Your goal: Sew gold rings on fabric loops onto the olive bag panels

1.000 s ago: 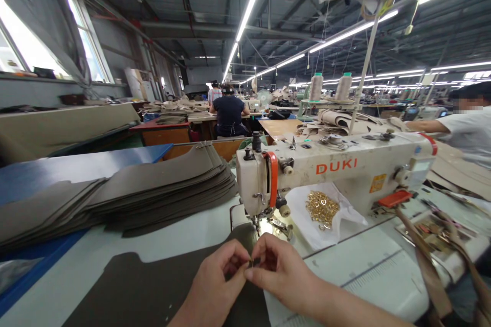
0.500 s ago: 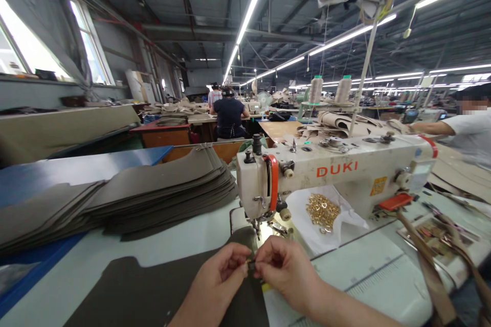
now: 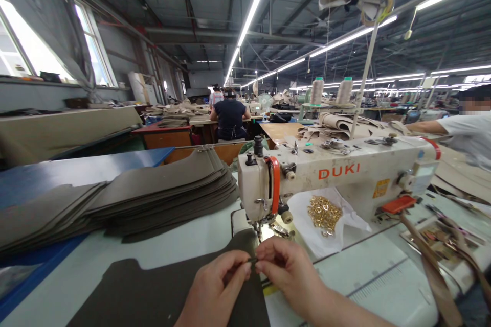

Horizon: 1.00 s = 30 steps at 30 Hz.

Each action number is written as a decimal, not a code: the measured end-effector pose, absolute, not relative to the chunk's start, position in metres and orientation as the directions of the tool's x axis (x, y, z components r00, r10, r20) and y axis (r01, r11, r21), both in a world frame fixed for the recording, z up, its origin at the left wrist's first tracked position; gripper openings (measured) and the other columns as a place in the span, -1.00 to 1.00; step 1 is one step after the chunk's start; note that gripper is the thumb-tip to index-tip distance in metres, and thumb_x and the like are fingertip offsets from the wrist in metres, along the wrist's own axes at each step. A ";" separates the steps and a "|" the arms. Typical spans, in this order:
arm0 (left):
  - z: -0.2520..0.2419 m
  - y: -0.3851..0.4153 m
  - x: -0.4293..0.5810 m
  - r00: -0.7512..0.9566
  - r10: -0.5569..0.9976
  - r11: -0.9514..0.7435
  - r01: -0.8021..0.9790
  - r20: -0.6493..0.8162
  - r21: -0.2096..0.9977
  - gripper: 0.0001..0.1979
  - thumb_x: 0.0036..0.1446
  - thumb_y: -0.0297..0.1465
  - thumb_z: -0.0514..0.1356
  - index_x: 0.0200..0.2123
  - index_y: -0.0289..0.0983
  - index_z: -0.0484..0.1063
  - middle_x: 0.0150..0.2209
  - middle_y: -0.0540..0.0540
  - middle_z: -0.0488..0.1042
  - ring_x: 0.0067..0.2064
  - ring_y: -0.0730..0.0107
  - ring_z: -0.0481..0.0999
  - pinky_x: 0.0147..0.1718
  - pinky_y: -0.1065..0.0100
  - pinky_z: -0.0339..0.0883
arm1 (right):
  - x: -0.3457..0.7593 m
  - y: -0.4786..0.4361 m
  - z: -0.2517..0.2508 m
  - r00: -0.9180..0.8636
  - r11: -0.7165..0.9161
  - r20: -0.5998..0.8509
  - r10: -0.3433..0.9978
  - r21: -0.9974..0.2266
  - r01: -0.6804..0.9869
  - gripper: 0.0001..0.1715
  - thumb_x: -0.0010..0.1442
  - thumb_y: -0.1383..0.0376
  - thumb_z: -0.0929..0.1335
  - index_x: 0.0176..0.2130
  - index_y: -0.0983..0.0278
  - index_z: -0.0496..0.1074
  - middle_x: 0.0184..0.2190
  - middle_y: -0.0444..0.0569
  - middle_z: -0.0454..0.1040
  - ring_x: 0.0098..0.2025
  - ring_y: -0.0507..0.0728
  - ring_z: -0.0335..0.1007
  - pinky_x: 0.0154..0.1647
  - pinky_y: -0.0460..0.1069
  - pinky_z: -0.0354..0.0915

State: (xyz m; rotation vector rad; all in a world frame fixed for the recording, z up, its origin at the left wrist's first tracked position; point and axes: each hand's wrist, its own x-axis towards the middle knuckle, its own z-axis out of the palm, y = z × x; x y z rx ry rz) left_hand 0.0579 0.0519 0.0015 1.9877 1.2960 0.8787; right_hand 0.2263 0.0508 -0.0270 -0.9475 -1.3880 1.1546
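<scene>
In the head view, my left hand (image 3: 220,286) and my right hand (image 3: 289,273) meet in front of the sewing machine (image 3: 299,179). Both pinch a small dark strip (image 3: 252,260) between thumb and fingertips, one at each end. Most of the strip is hidden by the fingers. Below them a dark olive cut panel (image 3: 161,291) lies flat on the machine table, its upper tip near the needle and presser foot (image 3: 259,227). Gold D-shaped rings (image 3: 324,213) are heaped on a white sheet (image 3: 347,222) under the machine arm.
To the left a thick stack of dark panels (image 3: 161,184) covers part of the table. A tray (image 3: 437,245) of small parts and tan straps (image 3: 433,271) sit at the right edge. One co-worker (image 3: 230,115) sits ahead; another person's arm (image 3: 427,126) reaches in from the right.
Both hands stay pinched together at nearly the same place. The small dark strip between them now looks thinner, and the gold glint beside it no longer shows. The view has shifted slightly.
</scene>
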 end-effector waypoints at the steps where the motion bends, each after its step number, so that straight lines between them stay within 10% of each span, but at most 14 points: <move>1: 0.001 0.052 0.058 0.295 0.932 -0.340 0.519 0.209 0.784 -0.81 0.10 -0.29 0.10 -0.39 -0.18 0.50 -0.47 0.03 0.56 -0.39 0.34 0.53 -0.37 0.47 0.34 | 0.227 0.051 -0.027 -0.131 0.222 0.225 0.966 -0.974 -0.034 -0.86 -0.05 0.42 0.38 -0.36 0.31 0.46 -0.50 -0.13 0.48 -0.46 0.02 0.39 -0.41 -0.11 0.25; 30: -0.006 0.056 0.056 0.329 0.939 -0.248 0.431 0.105 0.867 -0.81 0.06 -0.29 0.12 -0.40 -0.21 0.51 -0.49 0.02 0.52 -0.40 0.34 0.50 -0.38 0.44 0.34 | 0.234 0.045 -0.012 -0.202 0.336 0.277 0.940 -0.859 0.386 -0.85 0.09 0.41 0.30 -0.46 0.29 0.46 -0.58 -0.14 0.40 -0.51 0.01 0.28 -0.48 -0.13 0.14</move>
